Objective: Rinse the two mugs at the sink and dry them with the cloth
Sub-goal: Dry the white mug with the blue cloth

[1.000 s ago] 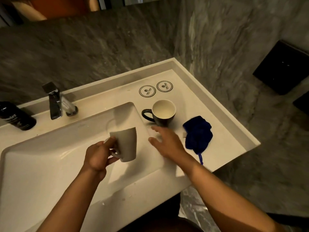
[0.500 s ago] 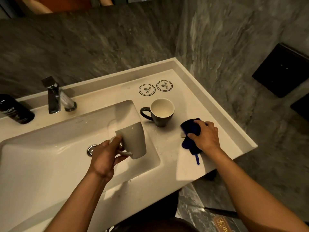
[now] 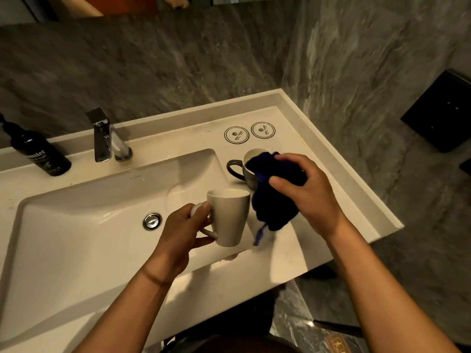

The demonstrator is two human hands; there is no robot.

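1. The blue cloth [image 3: 276,197] is now lifted clear of the worktop [image 3: 300,248], where it was only being grabbed half a second ago, and the white mug [image 3: 229,216] is turned rim-up.
2. The cloth is carried by the right hand [image 3: 309,192], just right of the white mug and nearly touching its side; the mug's long axis is held close to upright, the mouth open upward.
3. The white mug is gripped at its handle by the left hand [image 3: 182,231], fingers [image 3: 204,208] curled through the loop, over the basin's right edge [image 3: 224,171].
4. The right fingers [image 3: 283,186] are closed round the bunched cloth.
5. The dark mug [image 3: 244,166] is left standing behind, partly hidden by the cloth.
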